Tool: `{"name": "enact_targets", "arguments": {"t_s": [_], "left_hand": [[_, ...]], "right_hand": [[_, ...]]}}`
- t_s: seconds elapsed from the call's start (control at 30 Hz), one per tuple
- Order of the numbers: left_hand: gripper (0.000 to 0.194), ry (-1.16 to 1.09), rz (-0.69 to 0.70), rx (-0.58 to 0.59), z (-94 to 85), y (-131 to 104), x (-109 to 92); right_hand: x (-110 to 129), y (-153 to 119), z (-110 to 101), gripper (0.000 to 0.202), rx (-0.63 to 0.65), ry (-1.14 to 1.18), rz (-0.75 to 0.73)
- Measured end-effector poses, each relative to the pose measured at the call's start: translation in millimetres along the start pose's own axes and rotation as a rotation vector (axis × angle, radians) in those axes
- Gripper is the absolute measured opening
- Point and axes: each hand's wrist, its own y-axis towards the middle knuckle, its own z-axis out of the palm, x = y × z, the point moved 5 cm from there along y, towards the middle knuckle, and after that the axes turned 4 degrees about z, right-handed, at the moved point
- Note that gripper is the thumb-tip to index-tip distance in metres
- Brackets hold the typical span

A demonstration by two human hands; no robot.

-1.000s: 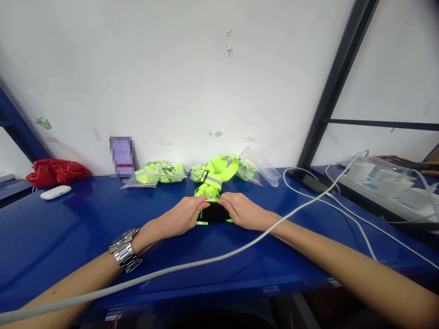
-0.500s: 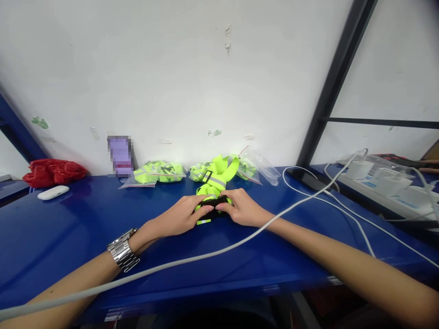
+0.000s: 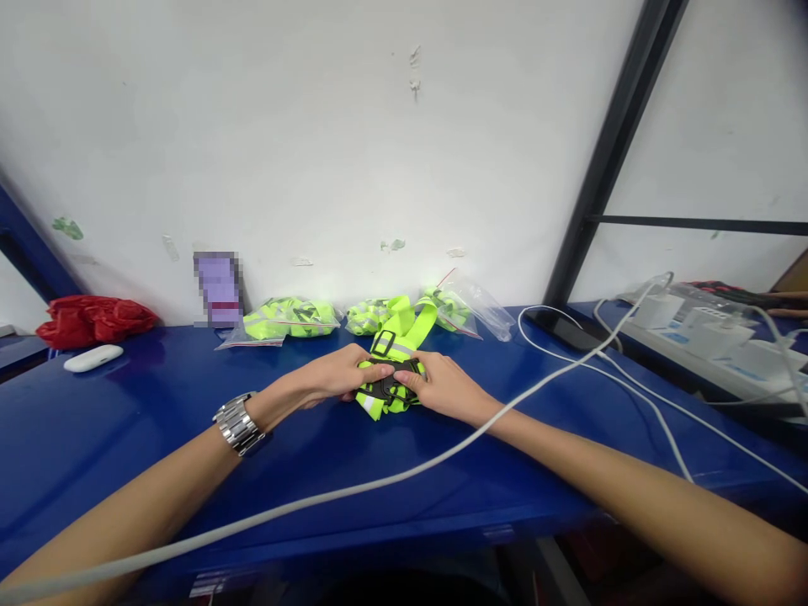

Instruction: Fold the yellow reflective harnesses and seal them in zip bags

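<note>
A bundle of neon yellow-green reflective strap (image 3: 404, 341) with grey stripes and a small slide adjuster lies on the blue table, loops standing at its far end. On its near end sits a black plastic buckle (image 3: 386, 387). My left hand (image 3: 344, 370) grips the bundle from the left, its thumb lying on the buckle. From the right, my right hand (image 3: 442, 383) holds the other side with its thumb pressed on the buckle. Both thumb tips nearly meet over the buckle. The fingertips under and behind the bundle are hidden.
Bagged yellow-green straps (image 3: 290, 318) and an open clear bag (image 3: 483, 307) lie along the wall. A phone (image 3: 219, 290), a red plastic bag (image 3: 94, 320) and a white case (image 3: 93, 358) are at left. A white cable (image 3: 379, 481) crosses before my arms; chargers (image 3: 713, 332) stand right.
The buckle has tipped so more of its flat face shows, and the strap loops have sunk and spread. My left wrist has risen and shifted slightly right.
</note>
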Motion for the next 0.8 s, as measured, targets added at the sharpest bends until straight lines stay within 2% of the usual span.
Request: {"name": "enact_targets", "arguments": {"t_s": [0.1,0.27,0.4,0.47,0.57,0.63,0.7,0.8], "left_hand": [[0.053,0.017,-0.046,0.028,-3.8,5.8,2.6],[0.053,0.081,-0.055,0.032,-6.0,7.2,7.0],[0.054,0.124,-0.058,-0.011,-5.9,8.1,12.1],[0.055,0.177,-0.087,-0.087,-11.2,10.7,15.1],[0.055,0.278,-0.09,-0.166,-20.2,16.2,15.6],[0.046,0.388,-0.04,-0.182,-23.4,19.4,11.9],[0.038,0.543,0.045,-0.225,-24.1,20.1,5.6],[0.024,0.759,0.264,-0.324,-16.3,14.5,-6.9]], "right_hand": [[2.6,-5.8,-4.1,0.025,-0.098,-0.176,-0.055],[10.7,-10.6,-9.1,0.03,-0.205,-0.222,-0.248],[22.6,-15.1,-4.7,0.015,-0.131,-0.341,-0.463],[24.5,-16.9,-2.4,0.023,-0.094,-0.416,-0.506],[24.5,-18.7,-0.5,0.047,-0.071,-0.486,-0.552],[22.5,-18.2,1.2,0.051,-0.062,-0.537,-0.565],[19.7,-16.6,2.8,0.044,-0.061,-0.586,-0.571],[16.8,-14.9,4.1,0.037,-0.056,-0.595,-0.612]]}}
